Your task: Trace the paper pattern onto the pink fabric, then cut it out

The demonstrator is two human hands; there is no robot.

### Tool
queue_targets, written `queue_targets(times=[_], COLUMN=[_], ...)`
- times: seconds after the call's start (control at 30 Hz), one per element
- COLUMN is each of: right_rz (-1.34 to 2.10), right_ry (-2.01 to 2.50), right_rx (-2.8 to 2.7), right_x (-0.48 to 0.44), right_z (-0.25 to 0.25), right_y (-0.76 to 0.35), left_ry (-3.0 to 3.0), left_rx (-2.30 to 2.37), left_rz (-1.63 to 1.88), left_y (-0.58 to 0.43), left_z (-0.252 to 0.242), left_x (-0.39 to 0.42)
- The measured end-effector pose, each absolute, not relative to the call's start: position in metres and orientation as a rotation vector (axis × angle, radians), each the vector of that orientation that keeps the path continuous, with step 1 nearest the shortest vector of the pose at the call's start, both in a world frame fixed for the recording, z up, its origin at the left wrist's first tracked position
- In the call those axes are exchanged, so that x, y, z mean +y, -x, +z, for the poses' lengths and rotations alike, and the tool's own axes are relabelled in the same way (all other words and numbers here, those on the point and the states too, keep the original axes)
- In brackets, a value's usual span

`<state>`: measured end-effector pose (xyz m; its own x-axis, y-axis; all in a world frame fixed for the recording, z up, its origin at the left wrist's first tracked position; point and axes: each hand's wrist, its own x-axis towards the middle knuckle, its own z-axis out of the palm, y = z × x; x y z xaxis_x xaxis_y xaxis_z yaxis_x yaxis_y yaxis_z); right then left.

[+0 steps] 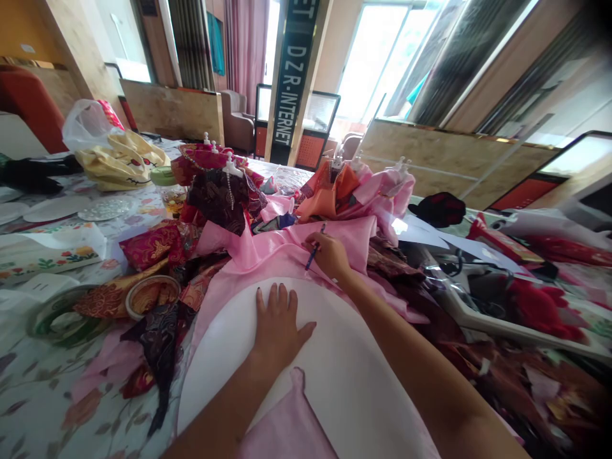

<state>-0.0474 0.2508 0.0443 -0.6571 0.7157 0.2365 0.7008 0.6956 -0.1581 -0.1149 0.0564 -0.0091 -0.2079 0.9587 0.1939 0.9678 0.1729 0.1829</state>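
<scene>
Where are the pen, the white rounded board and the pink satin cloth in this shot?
pen (312,256): head view, on its blue barrel.
white rounded board (335,363): head view, on its bare white surface.
pink satin cloth (268,268): head view, on a fold beyond the board's far edge.

White oval board (329,357) cut off below, right-edge fabric pile (540,395) blurred

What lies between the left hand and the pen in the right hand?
In the head view, the white rounded board under the left hand, then pink satin up to the pen in the right hand.
</scene>
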Motion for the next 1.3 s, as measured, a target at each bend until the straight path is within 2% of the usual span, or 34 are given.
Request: queue_targets(times=[0.2,0.43,0.63,0.8,0.97,1.13,1.3], right_rz=[0.167,0.285,0.331,0.417,0.613,0.678,0.756], right_ry=[1.253,1.102,1.016,0.895,0.697,0.732,0.724], right_rx=[-2.665,-2.633,-2.539,-2.466,-2.607,-2.574,-2.508], right_x=[0.243,0.258,0.264,0.226,0.198,0.220,0.226], right_z=[0.027,0.002,0.016,0.036,0.023,0.008,0.014], right_y=[0.002,0.012,0.008,0.006,0.007,-0.004,-0.009], left_ry=[1.950,1.947,1.940,1.954,1.966,1.971,1.980], left_rx=[-2.370,-2.352,-2.373,-2.393,-2.375,-2.358,-2.386], left_rz=[-0.421,-0.438,-0.430,-0.447,-0.455,-0.454,-0.456], left_y=[0.115,0.114,0.114,0.115,0.116,0.115,0.116], left_z=[-0.011,-0.010,-0.009,-0.009,-0.008,-0.006,-0.006], left_x=[0.057,0.056,0.055,0.056,0.056,0.054,0.055])
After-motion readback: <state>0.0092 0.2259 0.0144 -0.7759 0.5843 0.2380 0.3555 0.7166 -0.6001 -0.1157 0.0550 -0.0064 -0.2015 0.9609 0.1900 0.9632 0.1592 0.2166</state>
